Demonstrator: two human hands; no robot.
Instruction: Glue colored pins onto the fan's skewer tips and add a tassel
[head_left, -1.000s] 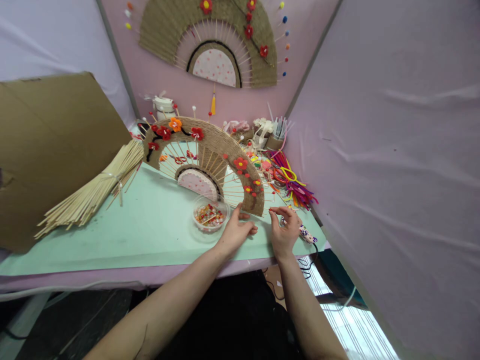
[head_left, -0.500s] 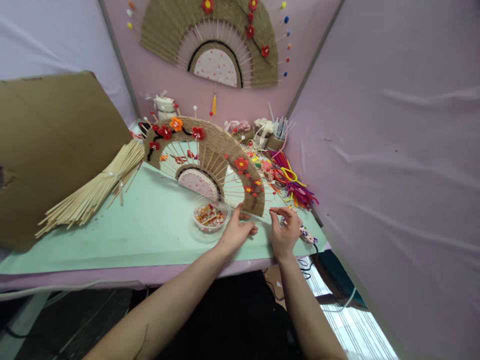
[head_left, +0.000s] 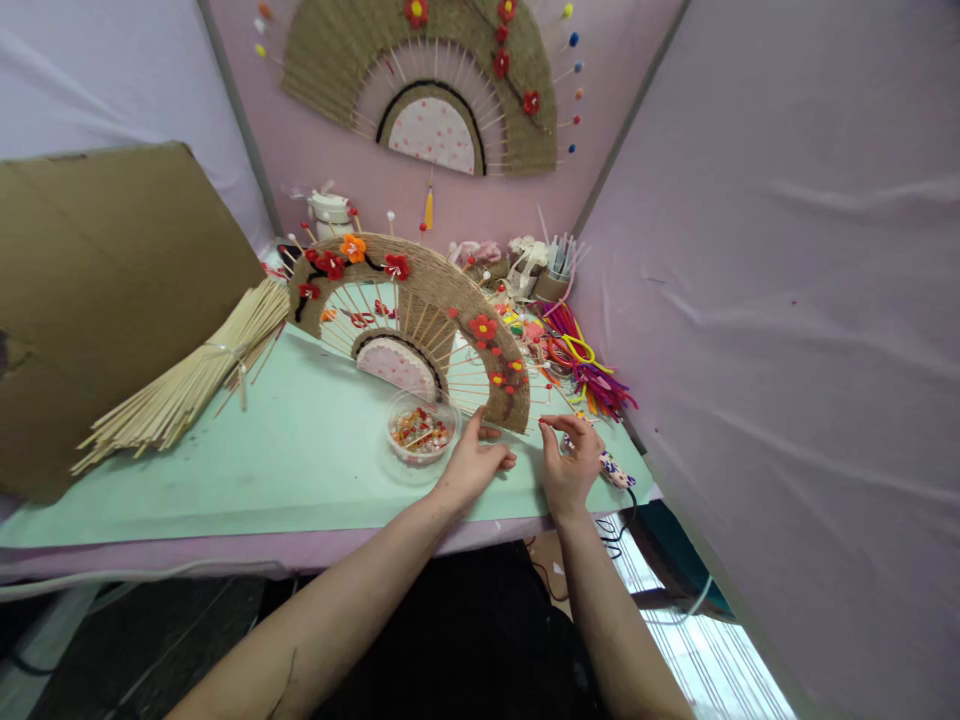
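A decorated twine-covered fan with thin wooden sticks, felt flowers and a pink dotted half-round centre leans upright on the table. My left hand is at its lower right end, fingers curled against the bottom edge and thumb pointing right. Just right of that end, my right hand pinches a small red bead between thumb and forefinger, at the tip of a stick coming out of the fan. A clear round tub of red, orange and clear beads sits left of my left hand.
A bundle of thin wooden sticks lies at left before a cardboard sheet. Behind my right hand are a patterned glue gun with a black cord and colourful pipe cleaners. Another fan hangs on the back wall.
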